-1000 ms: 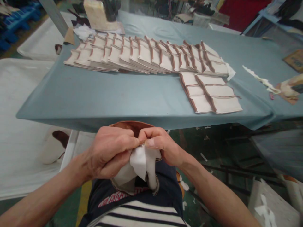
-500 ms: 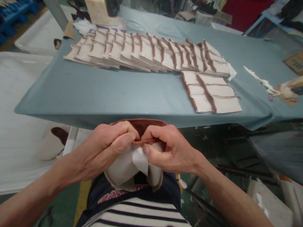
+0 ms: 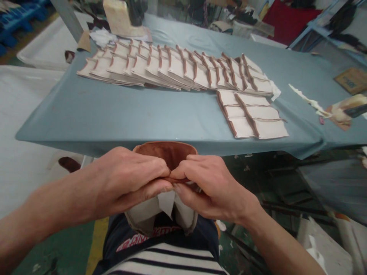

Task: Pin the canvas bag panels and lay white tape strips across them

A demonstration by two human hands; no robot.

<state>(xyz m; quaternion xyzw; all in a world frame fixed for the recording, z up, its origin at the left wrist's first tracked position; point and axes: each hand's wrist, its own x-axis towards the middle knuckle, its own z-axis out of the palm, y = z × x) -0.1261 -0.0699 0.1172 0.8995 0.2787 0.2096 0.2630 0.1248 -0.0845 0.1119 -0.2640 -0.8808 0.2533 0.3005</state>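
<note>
Close to my body, just below the table's front edge, I hold a curved fabric piece with a brown rim and off-white outer flaps [image 3: 163, 148]; its exact kind I cannot tell. My left hand [image 3: 123, 173] pinches the near rim between thumb and fingers. Right beside it my right hand [image 3: 208, 183] pinches the same rim, the fingertips of both hands meeting at the middle. A small white tab [image 3: 166, 202] hangs under the fingertips. The part of the rim inside my fingers is hidden.
On the blue-covered table [image 3: 120, 110] lies a long overlapping row of off-white panels with brown edging [image 3: 172, 67]. Two more such panels [image 3: 266, 116] lie nearer. A glue-smeared container [image 3: 116, 19] stands at the back left, a cardboard piece [image 3: 352, 80] at the right.
Both hands have stayed on the rim and drawn their fingertips closer together over it. My left hand has turned flatter, and the brown inside shows more.
</note>
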